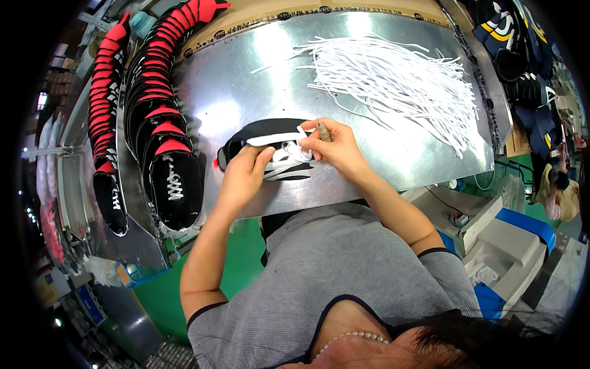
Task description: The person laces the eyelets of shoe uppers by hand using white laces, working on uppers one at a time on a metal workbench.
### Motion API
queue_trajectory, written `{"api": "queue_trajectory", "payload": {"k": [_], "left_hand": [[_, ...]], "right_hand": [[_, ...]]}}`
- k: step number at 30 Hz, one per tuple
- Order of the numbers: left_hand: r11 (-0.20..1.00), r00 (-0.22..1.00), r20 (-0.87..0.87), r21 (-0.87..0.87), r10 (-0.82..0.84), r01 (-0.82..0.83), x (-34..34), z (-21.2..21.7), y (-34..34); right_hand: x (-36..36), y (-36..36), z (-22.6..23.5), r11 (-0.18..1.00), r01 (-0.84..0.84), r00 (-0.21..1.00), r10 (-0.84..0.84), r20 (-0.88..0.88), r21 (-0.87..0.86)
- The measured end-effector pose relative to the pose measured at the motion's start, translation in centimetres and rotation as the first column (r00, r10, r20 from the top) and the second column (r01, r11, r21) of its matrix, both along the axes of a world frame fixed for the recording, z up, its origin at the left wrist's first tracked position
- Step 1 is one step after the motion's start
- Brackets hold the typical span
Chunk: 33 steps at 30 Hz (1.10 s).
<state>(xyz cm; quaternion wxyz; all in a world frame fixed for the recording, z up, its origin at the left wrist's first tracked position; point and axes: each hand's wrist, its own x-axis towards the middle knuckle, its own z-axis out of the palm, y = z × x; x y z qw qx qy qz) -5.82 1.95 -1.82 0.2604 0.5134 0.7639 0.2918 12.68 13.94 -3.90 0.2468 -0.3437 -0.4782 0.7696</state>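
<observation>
While both hands work close together at the near edge of the table, the left hand presses down on a black shoe upper with white markings, its fingers curled over the near side of the piece. The right hand is closed in a pinch on a white lace that runs across the upper, and a small slim tool stands up between its fingers; what kind of tool it is cannot be told. The upper lies flat on the shiny metal surface, directly under and between both hands.

Beyond the right hand, further across the table, lies a loose heap of white laces, spread fan-wise and well apart from the upper. To the left of the left hand, a curved row of black uppers with red tips lies overlapped along the table's side; the nearest one carries a white lace. A second such row sits further out to the left. Far to the right of the hands, dark uppers with white and yellow trim are stacked. Another person is visible at the far right edge.
</observation>
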Motion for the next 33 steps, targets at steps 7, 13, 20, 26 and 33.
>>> {"api": "queue_trajectory", "payload": {"k": [7, 13, 20, 26, 33], "left_hand": [[0.926, 0.479, 0.817, -0.376, 0.321, 0.022, 0.2, -1.2, 2.3], [0.95, 0.652, 0.699, -0.136, 0.293, -0.281, 4.1, -0.5, 1.1], [0.931, 0.734, 0.584, -0.121, 0.347, -0.344, 4.9, -0.4, 0.5], [0.927, 0.697, 0.67, 0.034, 0.257, -0.374, 5.2, -0.7, 0.6], [0.955, 0.722, 0.664, 0.039, 0.194, -0.293, 4.8, -1.1, 0.6]], "right_hand": [[-0.8, 0.2, -0.5, 0.964, -0.131, 0.96, 0.065, 0.272, 0.232], [-0.6, -1.0, 0.0, 0.927, -0.145, 0.946, 0.028, 0.323, 0.345], [0.5, -1.6, 1.9, 0.857, -0.285, 0.919, 0.117, 0.377, 0.43], [2.8, -1.6, 0.8, 0.803, -0.175, 0.97, 0.041, 0.24, 0.57], [2.5, -0.6, 1.3, 0.688, -0.305, 0.92, 0.034, 0.391, 0.658]]}}
